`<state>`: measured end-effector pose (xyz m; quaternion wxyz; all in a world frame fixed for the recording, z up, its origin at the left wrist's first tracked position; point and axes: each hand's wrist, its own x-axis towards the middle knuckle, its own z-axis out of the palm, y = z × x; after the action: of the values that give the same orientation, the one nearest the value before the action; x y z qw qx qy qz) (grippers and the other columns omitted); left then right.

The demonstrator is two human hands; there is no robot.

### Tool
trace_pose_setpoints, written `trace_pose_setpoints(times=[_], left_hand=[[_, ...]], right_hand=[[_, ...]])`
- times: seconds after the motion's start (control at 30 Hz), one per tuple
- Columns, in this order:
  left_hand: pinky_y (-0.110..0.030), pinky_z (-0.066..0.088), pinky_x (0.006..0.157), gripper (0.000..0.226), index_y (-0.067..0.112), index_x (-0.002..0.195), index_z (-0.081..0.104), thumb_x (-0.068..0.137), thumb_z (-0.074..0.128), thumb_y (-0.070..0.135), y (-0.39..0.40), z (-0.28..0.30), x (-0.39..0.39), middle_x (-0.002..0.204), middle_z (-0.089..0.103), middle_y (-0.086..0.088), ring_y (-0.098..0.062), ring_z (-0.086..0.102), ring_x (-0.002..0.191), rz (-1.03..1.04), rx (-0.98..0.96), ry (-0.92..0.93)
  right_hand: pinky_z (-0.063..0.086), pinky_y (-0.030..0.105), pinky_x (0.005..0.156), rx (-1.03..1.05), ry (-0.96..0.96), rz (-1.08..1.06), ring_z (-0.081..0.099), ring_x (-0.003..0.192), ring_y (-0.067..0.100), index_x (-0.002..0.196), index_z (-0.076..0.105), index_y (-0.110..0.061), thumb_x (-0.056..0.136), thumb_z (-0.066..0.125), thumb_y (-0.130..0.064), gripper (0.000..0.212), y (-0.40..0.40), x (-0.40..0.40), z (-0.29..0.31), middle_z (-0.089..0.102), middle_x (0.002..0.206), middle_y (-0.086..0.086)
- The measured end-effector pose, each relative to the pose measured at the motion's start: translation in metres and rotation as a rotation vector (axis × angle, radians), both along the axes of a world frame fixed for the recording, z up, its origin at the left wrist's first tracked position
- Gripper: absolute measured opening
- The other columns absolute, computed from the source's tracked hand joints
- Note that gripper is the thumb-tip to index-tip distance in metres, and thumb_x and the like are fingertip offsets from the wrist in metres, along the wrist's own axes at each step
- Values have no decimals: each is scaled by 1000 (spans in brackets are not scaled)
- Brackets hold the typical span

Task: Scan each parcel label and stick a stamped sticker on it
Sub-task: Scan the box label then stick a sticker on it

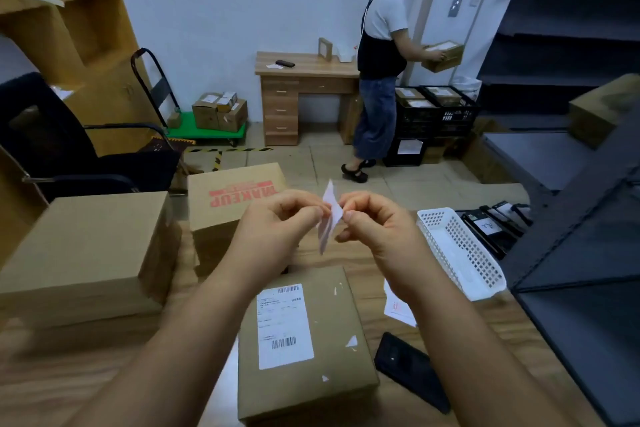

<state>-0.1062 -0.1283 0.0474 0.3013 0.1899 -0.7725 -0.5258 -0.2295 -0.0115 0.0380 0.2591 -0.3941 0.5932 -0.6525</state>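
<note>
Two hands peeling a sticker above a labelled parcel.

Both forearms reach forward over the wooden table (104,374). The left hand (277,229) and the right hand (374,229) meet at chest height, fingers curled, each pinching an edge of one small white sticker (328,218) held upright between them. Directly below lies one parcel (332,350) bearing one white shipping label (284,326) with two barcodes. Left of the hands stand two larger cardboard boxes, one plain box (86,253) and one box printed MAKEUP (239,198). To the right lie one white perforated basket (460,253), one loose paper slip (398,308) and one black phone (412,371).
</note>
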Motion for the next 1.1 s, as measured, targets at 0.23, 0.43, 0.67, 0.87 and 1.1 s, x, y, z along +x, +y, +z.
trace_pose_setpoints(times=[0.23, 0.43, 0.67, 0.87, 1.1], left_hand=[[-16, 51, 73, 10, 15, 84, 74, 77, 78, 21, 43, -15, -67, 89, 71, 1, -8, 69, 82, -132, 68, 7], [-27, 55, 83, 4, 18, 83, 75, 85, 72, 16, 87, -22, -150, 88, 73, 2, -12, 68, 88, -104, 81, -50], [-36, 51, 80, 10, 11, 80, 70, 89, 66, 10, 122, -44, -238, 73, 70, 0, -16, 64, 75, -3, 557, -18], [-36, 50, 81, 11, 10, 83, 71, 91, 65, 14, 137, -74, -276, 88, 74, -8, -17, 67, 83, 66, 585, -87], [-33, 52, 82, 11, 14, 82, 71, 91, 66, 16, 134, -105, -291, 83, 74, -2, -15, 69, 83, 113, 656, -197]], right_hand=[[56, 27, 75, 50, 58, -95, 63, 88, 14, 84, 66, 2, 90, 63, 1, 7, 49, -55, -13, 65, 98, 3], [56, 27, 74, 97, 55, -128, 65, 87, 15, 79, 66, -5, 91, 60, 1, 15, 99, -132, -16, 66, 101, 2], [57, 35, 77, -24, -520, -157, 65, 91, 26, 87, 63, -2, 96, 48, 0, 17, 127, -223, -49, 68, 97, 17], [58, 37, 87, 119, -409, -92, 70, 96, 24, 107, 68, -7, 90, 66, -15, 18, 129, -254, -81, 72, 106, 13], [60, 32, 81, 233, -420, -92, 71, 85, 19, 99, 71, -5, 95, 61, -12, 13, 126, -278, -117, 75, 97, 10]])
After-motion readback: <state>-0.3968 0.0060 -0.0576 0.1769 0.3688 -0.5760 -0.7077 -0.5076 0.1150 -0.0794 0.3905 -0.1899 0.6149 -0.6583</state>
